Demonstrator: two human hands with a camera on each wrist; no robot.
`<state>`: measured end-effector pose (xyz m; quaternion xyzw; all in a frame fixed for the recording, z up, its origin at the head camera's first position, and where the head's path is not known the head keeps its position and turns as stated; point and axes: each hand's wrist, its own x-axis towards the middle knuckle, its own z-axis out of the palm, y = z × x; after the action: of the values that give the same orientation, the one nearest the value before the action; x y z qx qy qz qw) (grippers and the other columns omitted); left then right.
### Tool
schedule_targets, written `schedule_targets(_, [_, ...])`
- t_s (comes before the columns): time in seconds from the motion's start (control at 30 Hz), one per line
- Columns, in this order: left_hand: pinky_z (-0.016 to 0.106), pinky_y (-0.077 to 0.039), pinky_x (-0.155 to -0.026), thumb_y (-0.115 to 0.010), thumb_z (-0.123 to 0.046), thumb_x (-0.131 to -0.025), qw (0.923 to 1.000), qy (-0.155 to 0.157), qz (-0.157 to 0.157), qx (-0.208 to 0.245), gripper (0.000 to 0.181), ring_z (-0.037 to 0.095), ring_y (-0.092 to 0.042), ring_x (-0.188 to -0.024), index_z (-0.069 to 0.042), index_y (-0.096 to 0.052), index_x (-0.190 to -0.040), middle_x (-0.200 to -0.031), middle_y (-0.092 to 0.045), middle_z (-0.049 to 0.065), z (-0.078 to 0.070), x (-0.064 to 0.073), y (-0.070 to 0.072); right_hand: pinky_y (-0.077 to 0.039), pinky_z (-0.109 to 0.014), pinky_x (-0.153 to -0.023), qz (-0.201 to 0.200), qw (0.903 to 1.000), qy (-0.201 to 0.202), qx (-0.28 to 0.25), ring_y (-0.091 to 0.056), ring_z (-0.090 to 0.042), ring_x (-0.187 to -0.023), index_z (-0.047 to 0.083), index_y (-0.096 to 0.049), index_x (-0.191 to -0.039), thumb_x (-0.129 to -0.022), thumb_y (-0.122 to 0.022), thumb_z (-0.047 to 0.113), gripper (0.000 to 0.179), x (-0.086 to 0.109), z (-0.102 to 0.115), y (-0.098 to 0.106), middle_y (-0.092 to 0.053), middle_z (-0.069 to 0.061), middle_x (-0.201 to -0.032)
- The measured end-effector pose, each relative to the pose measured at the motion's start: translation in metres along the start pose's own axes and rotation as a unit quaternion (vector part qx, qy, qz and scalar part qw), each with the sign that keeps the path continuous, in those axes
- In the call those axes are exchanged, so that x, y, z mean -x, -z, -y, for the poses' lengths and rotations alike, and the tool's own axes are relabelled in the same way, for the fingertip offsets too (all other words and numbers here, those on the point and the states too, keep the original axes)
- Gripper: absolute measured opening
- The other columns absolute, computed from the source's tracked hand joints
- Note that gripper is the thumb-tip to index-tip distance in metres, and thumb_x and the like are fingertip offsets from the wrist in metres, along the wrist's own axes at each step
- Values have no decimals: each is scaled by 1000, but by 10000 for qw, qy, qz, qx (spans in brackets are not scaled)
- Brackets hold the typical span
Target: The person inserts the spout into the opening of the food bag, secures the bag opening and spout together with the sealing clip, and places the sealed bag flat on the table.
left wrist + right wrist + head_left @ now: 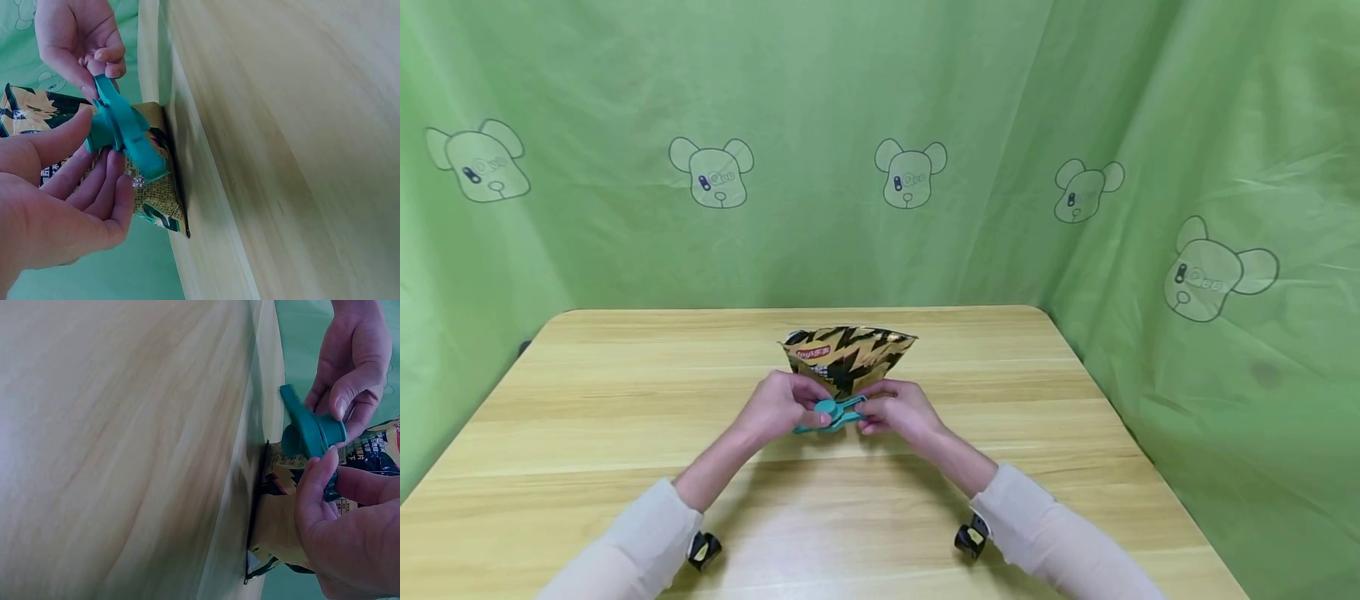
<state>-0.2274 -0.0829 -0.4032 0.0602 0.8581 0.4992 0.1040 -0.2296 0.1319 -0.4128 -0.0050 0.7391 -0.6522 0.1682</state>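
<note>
A teal bag clip with a round spout cap (826, 407) lies across the near, narrowed end of a gold-and-black snack bag (857, 346). At its right side the clip's two arms stand a little apart in the head view. My left hand (781, 406) pinches the clip by its round cap, thumb on the near side. My right hand (904, 414) pinches the clip's right end between thumb and fingers. In the right wrist view the clip (306, 428) is in front of the bag (281, 522). Whether the bag's edge lies between the clip's arms, I cannot tell.
A light wood-grain table (625, 383) extends around the bag on all sides. Green curtain (820, 242) with bear-head drawings hangs behind it and on the right. Black wrist cameras (703, 550) sit under both cuffs.
</note>
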Motion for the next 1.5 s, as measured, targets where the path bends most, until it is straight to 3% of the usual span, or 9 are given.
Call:
schedule_targets(0.23, [31,-56,-75,-86,-9,-79,9997,-146,-38,-215,22,15,-67,-85,-10,-78,-99,-89,-74,-1,0,1,0,-62,-30,-74,-8,10000,18,7,-72,-23,-78,-10,-62,-121,-89,-69,-1,34,-1,-2,1,-71,-22,-95])
schedule_targets(0.47, [37,-58,-84,-84,-15,-84,9985,-341,-158,-393,25,16,-69,-91,-8,-77,-107,-95,-75,0,4,2,12,-63,-33,-76,-15,9999,-1,155,-71,-22,-76,-11,-60,-123,-89,-68,-2,36,-5,-8,6,-71,-25,-98])
schedule_targets(0.9, [39,-57,-87,-83,-16,-84,9989,-88,-142,-438,27,18,-68,-95,-9,-76,-109,-99,-75,2,12,5,24,-63,-40,-79,176,9965,-47,820,-72,-30,-81,-10,-60,-123,-89,-67,0,36,-5,-14,14,-70,-25,-99])
schedule_targets(1.5, [39,-58,-87,-82,-17,-85,9989,-93,-26,-449,29,17,-69,-95,-8,-75,-111,-99,-75,1,15,3,26,-62,-37,-74,129,9914,87,1296,-66,-22,-75,-8,-66,-113,-93,-68,6,25,-8,-21,16,-69,-19,-98])
